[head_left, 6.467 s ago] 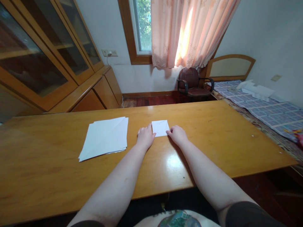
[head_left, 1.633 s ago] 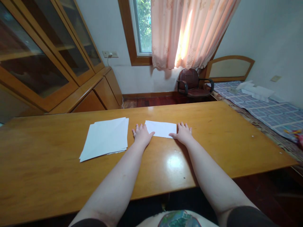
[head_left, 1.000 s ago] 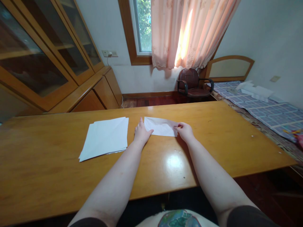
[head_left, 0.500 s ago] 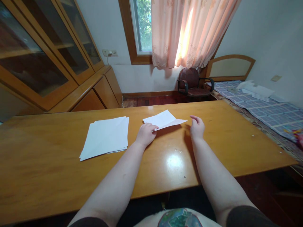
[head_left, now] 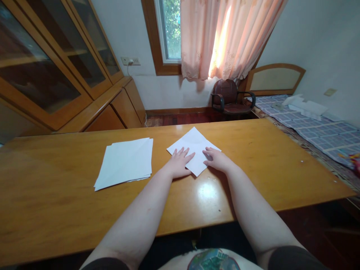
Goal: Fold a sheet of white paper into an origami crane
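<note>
A white sheet of paper (head_left: 194, 138) lies on the wooden table (head_left: 242, 183), turned so that one corner points toward me. On its left part rests my left hand (head_left: 180, 163), open with fingers spread over the sheet. My right hand (head_left: 217, 159) is on the right part, its fingers apart and laid on the paper. Neither hand grips anything. Left of the sheet sits a stack of white paper (head_left: 126, 161) with slightly uneven edges.
Along the left wall stands a wooden cabinet (head_left: 84, 108) with glass doors. Behind the table are a dark red armchair (head_left: 229, 97) and a pink curtain (head_left: 202, 41). To the right is a bed (head_left: 306, 120) with a checked cover.
The sheet was partly raised with my left hand at its edge and my right hand off it. Now it lies flat as a diamond, and both hands have come down onto it.
</note>
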Demonstrator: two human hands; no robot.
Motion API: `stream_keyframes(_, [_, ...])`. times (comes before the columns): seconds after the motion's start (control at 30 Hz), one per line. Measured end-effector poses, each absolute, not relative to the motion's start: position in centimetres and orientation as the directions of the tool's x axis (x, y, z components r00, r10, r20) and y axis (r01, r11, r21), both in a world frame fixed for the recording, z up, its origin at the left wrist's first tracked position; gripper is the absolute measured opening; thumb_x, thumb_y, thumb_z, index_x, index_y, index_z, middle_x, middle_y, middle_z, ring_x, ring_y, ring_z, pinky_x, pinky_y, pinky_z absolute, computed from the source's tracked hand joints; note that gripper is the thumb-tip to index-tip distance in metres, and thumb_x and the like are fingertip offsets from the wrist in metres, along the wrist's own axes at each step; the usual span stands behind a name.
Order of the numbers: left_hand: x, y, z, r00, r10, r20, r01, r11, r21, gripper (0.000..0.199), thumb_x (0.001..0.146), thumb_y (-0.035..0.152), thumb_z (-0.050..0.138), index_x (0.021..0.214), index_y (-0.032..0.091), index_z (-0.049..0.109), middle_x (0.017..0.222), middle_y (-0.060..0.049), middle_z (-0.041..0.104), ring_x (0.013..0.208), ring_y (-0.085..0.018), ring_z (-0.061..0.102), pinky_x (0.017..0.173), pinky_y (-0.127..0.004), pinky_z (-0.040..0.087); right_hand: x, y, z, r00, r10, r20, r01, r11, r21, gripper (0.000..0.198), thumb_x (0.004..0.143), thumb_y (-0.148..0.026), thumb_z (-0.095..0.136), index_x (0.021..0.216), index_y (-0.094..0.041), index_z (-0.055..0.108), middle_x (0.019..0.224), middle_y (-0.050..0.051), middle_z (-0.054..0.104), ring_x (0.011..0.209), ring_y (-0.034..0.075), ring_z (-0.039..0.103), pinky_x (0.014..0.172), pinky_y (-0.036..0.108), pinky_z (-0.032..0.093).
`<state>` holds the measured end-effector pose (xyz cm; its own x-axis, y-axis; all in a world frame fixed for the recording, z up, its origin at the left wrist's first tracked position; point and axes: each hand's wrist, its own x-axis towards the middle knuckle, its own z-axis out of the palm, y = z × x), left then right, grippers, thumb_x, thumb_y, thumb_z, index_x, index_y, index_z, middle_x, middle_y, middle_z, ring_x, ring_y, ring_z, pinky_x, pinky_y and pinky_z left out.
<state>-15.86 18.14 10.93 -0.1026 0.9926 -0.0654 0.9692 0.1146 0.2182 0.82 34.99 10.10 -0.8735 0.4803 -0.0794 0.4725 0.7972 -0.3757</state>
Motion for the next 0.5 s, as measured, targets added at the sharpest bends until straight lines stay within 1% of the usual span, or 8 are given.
stream_keyframes(0.03, [-16.1,18.2,10.6,-0.148,0.983,-0.112,0.963,0.169,0.209,0.084,0.073,0.057,0.056,0.146,0.028,0.024,0.154,-0.008,0.018,0.141,-0.033,0.012,0.112,-0.051,0.010,0.9,35.1,10.1,-0.873,0.478,-0.096,0.474,0.788,-0.393,0.064,0.075,-0.039,0.065,0.134,-0.020,0.049,0.146,0.010,0.036,0.135,0.025,0.031,0.110,0.037,0.026])
stream_keyframes(0.1, [-16.5,18.2,10.2,-0.200,0.968,-0.152,0.955,0.228,0.192,0.085,0.076,0.061,0.050,0.147,0.026,0.020,0.155,-0.008,0.014,0.142,-0.031,0.011,0.112,-0.048,0.013,1.1,35.2,10.2,-0.879,0.462,-0.115,0.464,0.777,-0.424,0.073,0.072,-0.043,0.068,0.136,-0.018,0.046,0.148,0.012,0.032,0.137,0.025,0.028,0.111,0.037,0.023])
stream_keyframes(0.17, [-17.1,18.1,10.0,-0.234,0.962,-0.144,0.951,0.257,0.172,0.081,0.079,0.060,0.047,0.147,0.025,0.021,0.155,-0.007,0.016,0.141,-0.029,0.014,0.112,-0.046,0.016,1.3,35.4,10.2,-0.893,0.431,-0.129,0.440,0.775,-0.453,0.087,0.064,-0.050,0.073,0.138,-0.018,0.043,0.150,0.013,0.028,0.139,0.028,0.023,0.112,0.040,0.020])
stream_keyframes(0.23, [-17.6,18.1,10.0,-0.265,0.957,-0.120,0.947,0.282,0.154,0.073,0.082,0.052,0.045,0.146,0.025,0.024,0.154,-0.005,0.020,0.140,-0.027,0.020,0.112,-0.045,0.019,1.6,35.7,10.2,-0.909,0.389,-0.147,0.409,0.776,-0.480,0.101,0.053,-0.053,0.079,0.140,-0.019,0.040,0.151,0.014,0.024,0.139,0.031,0.020,0.112,0.043,0.018])
stream_keyframes(0.3, [-18.2,18.0,10.1,-0.287,0.954,-0.087,0.944,0.297,0.146,0.065,0.083,0.041,0.045,0.144,0.026,0.029,0.152,-0.003,0.026,0.138,-0.025,0.026,0.111,-0.044,0.022,1.8,36.0,10.0,-0.919,0.364,-0.150,0.389,0.775,-0.499,0.105,0.048,-0.049,0.082,0.139,-0.020,0.041,0.151,0.014,0.024,0.139,0.032,0.020,0.112,0.044,0.018])
stream_keyframes(0.37, [-18.9,18.0,10.1,-0.314,0.948,-0.050,0.936,0.318,0.153,0.059,0.083,0.030,0.045,0.141,0.028,0.036,0.149,-0.002,0.033,0.135,-0.023,0.032,0.109,-0.043,0.026,1.8,36.3,9.9,-0.913,0.391,-0.120,0.394,0.762,-0.515,0.088,0.056,-0.042,0.080,0.135,-0.021,0.048,0.148,0.012,0.031,0.137,0.029,0.027,0.111,0.040,0.022])
stream_keyframes(0.43, [-19.4,18.0,10.1,-0.349,0.937,-0.012,0.923,0.346,0.170,0.054,0.082,0.023,0.045,0.135,0.029,0.046,0.144,-0.001,0.041,0.131,-0.022,0.039,0.106,-0.041,0.032,1.7,36.5,9.8,-0.887,0.456,-0.070,0.418,0.731,-0.539,0.059,0.070,-0.033,0.070,0.127,-0.023,0.057,0.142,0.008,0.043,0.130,0.024,0.040,0.108,0.035,0.028])
stream_keyframes(0.5, [-19.7,18.1,10.2,-0.372,0.928,0.028,0.912,0.359,0.197,0.048,0.082,0.019,0.044,0.126,0.030,0.056,0.136,0.000,0.051,0.125,-0.021,0.047,0.102,-0.037,0.036,1.7,36.6,10.0,-0.858,0.512,-0.033,0.439,0.700,-0.563,0.035,0.080,-0.027,0.059,0.114,-0.025,0.066,0.131,0.005,0.056,0.118,0.020,0.052,0.101,0.030,0.036])
